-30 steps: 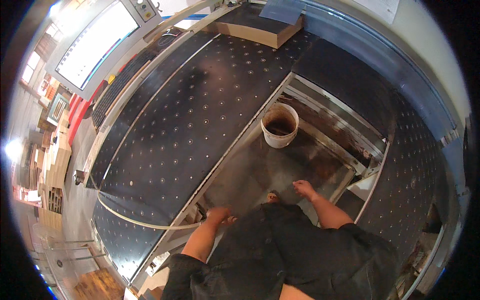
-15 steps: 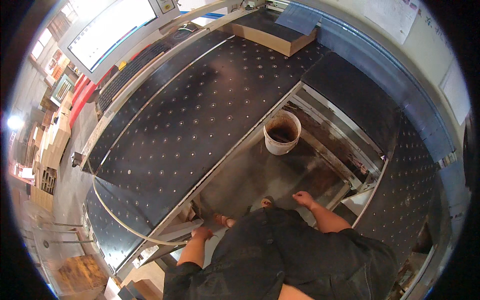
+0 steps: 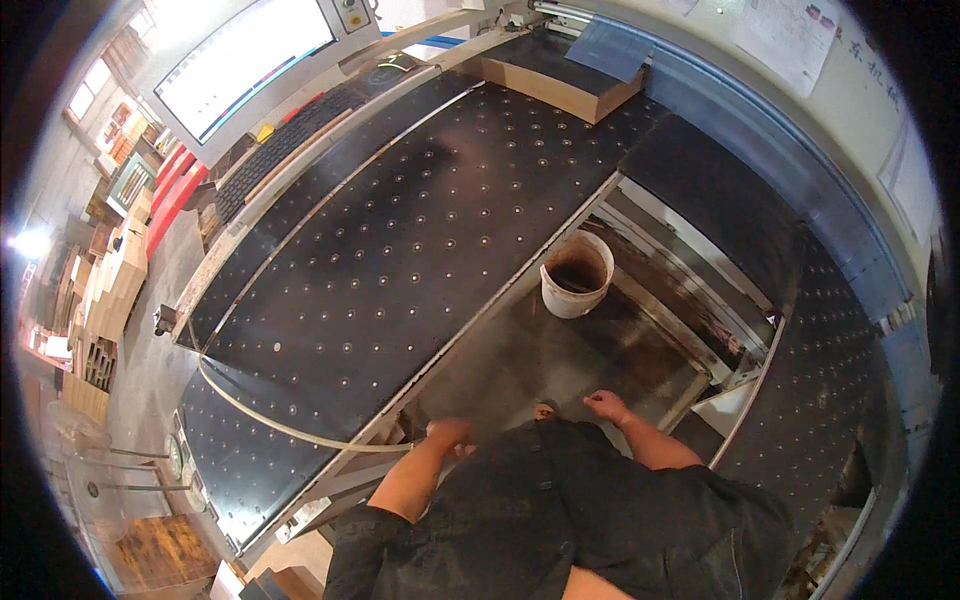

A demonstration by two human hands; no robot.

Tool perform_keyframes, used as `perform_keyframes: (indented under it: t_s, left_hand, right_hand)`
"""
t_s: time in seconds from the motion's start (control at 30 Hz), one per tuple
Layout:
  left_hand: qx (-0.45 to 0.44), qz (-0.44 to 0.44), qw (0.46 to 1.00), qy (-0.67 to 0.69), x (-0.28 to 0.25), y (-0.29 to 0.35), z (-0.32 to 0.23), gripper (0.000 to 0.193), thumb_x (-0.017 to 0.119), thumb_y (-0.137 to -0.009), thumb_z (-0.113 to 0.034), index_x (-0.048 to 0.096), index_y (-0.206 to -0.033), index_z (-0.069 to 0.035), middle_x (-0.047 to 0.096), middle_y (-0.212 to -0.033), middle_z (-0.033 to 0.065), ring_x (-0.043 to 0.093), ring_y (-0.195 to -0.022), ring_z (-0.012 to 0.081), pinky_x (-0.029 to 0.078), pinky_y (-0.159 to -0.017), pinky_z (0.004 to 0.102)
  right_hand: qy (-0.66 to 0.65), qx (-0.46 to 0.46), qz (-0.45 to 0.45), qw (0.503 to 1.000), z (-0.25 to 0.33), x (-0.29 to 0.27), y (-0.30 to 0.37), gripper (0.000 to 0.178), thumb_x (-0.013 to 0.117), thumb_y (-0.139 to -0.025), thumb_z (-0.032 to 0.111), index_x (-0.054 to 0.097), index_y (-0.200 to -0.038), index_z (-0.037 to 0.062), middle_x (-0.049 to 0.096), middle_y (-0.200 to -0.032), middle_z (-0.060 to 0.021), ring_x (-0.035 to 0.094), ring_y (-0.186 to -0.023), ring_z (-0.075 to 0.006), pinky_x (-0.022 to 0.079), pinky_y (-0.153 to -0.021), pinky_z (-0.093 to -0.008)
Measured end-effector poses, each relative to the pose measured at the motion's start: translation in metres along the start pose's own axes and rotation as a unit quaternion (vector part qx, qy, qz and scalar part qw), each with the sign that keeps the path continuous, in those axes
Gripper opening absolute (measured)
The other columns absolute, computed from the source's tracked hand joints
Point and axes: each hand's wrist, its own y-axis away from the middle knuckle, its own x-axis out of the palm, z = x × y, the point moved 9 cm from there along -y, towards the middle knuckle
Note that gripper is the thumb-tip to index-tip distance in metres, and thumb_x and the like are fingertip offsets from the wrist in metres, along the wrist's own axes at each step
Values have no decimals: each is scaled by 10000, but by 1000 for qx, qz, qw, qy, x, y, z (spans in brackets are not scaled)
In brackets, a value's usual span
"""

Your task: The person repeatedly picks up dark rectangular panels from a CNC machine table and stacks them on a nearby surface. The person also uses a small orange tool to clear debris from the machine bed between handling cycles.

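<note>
My left hand [image 3: 451, 436] hangs low beside the front edge of the black worktable [image 3: 380, 255], its fingers curled inward. A pale hose [image 3: 285, 428] crosses the table corner and disappears behind my left wrist; whatever the hand grips is hidden. My right hand [image 3: 606, 406] is held over the floor in the gap between the table sections, its fingers closed with nothing visible in them. Ahead of both hands, out of reach of the fingers, a dirty white bucket [image 3: 565, 303] stands upright on the floor.
A right-hand table section [image 3: 800, 350] and a dark crosspiece [image 3: 700, 190] border the gap. On the far table lies a large brown-edged board [image 3: 545, 88]. A monitor [image 3: 245, 65] and keyboard [image 3: 285, 145] are at the far left, with a blue-grey machine beam [image 3: 760, 140] along the right.
My left hand has moved right and forward, and the hose has shifted with it. The right hand stays nearly still. The whole view has shifted slightly.
</note>
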Motion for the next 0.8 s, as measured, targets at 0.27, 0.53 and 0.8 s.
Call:
perform_keyframes:
  t_s: [0.27,0.53,0.8]
  left_hand:
    - [97,9,969,229,-28,93,-33,153,700,-878,-245,737,-1016,-189,679,-772,72,615,-497,212,493,-489,348]
    - [125,146,981,25,-10,133,-2,265,559,-988,-196,620,-1246,-195,639,-724,119,642,-541,237,554,-469,445]
    - [124,132,982,60,16,127,-34,516,396,-1079,-299,346,-1590,-344,658,-953,193,680,-633,297,602,-485,550]
  right_hand:
    - [-11,-12,-14,1000,28,21,10,573,723,-909,507,719,-1150,-13,733,-1150,-194,701,-1060,-322,540,-904,-421]
    - [45,-34,-13,998,9,36,-19,540,735,-901,497,750,-1062,-17,751,-1082,-198,721,-1008,-339,551,-880,-435]
    - [-58,-33,27,997,-9,36,-29,542,768,-878,476,714,-1099,-16,748,-1005,-166,714,-903,-298,548,-810,-427]
